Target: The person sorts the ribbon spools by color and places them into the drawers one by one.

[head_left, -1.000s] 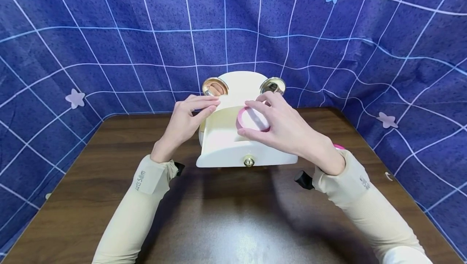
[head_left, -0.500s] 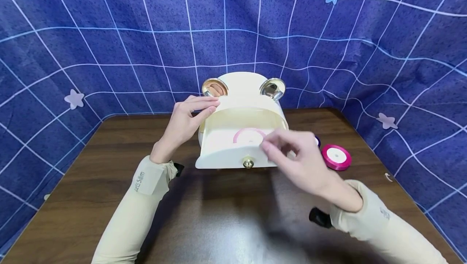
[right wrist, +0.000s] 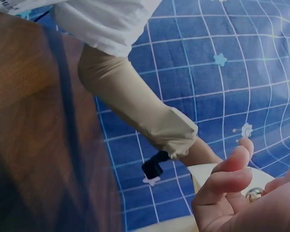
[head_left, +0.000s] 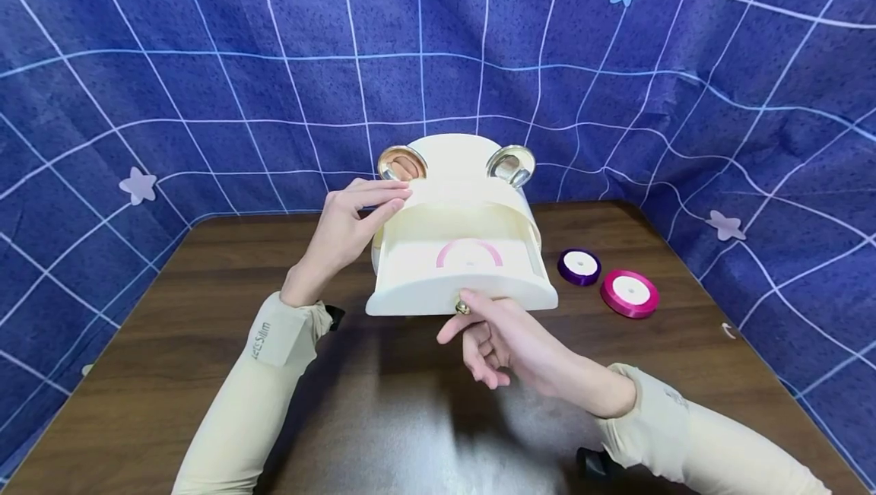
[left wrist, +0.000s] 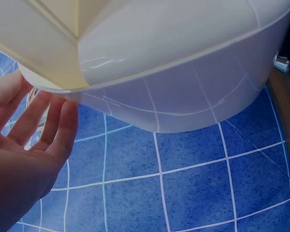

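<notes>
A white box point(head_left: 457, 157) with a pulled-out drawer point(head_left: 404, 297) stands on the table. Inside the drawer lies a pink ribbon spool point(head_left: 469, 253), its near part hidden by the drawer front. My right hand point(head_left: 509, 339) has thumb and index finger at the small gold drawer knob point(head_left: 461, 306), pinching it. In the right wrist view the gold knob point(right wrist: 255, 194) shows between the fingers. My left hand point(head_left: 345, 233) rests with extended fingers on the box's upper left side. In the left wrist view the left hand's fingers point(left wrist: 60, 125) touch the box rim.
Right of the box, a purple ribbon spool point(head_left: 579, 266) and a magenta ribbon spool point(head_left: 630, 293) lie on the brown wooden table point(head_left: 239, 312). Two shiny round metallic ears point(head_left: 402, 164) flank the box top. A blue gridded cloth point(head_left: 452, 39) hangs behind.
My right hand has let go of the pink ribbon spool in the drawer, drawn back and moved down to the drawer knob. The left hand has stayed on the box.
</notes>
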The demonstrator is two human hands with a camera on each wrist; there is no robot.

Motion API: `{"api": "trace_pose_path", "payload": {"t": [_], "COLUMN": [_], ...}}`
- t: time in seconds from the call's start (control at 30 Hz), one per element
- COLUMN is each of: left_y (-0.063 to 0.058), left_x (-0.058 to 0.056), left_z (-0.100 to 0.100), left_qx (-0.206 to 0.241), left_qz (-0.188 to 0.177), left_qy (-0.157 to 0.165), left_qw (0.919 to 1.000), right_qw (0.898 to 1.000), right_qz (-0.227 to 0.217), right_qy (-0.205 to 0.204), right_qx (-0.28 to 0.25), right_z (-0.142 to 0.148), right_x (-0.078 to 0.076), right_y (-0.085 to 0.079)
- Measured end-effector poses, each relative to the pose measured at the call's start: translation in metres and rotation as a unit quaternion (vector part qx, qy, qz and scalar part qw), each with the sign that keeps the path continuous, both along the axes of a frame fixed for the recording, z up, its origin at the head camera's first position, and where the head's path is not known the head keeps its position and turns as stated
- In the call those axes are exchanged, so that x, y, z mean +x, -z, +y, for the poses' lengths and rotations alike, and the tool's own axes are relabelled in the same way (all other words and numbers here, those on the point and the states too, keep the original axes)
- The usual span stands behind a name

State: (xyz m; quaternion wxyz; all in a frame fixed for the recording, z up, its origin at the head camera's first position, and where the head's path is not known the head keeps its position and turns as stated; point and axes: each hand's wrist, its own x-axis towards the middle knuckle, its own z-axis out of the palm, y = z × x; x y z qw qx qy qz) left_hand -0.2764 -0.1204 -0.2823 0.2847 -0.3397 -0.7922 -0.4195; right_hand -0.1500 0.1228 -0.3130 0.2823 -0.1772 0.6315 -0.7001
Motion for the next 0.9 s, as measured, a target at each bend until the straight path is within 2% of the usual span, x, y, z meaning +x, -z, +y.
{"api": "trace_pose_path", "payload": {"t": [0.33, 0.9], "left_y": [0.001, -0.001], "left_x": [0.0, -0.001], "left_z": [0.0, 0.0], "left_qx": [0.001, 0.0], "left_qz": [-0.001, -0.001], "left_qy": [-0.001, -0.001], "left_qw": [1.0, 1.0], "right_qw": [0.999, 0.999], "right_qz": [-0.006, 0.003], "right_qy": [0.032, 0.049], "right_qx": [0.015, 0.015], "right_z": [-0.004, -0.006], "right_x": [-0.007, -0.036], "right_y": [-0.003, -0.008]}}
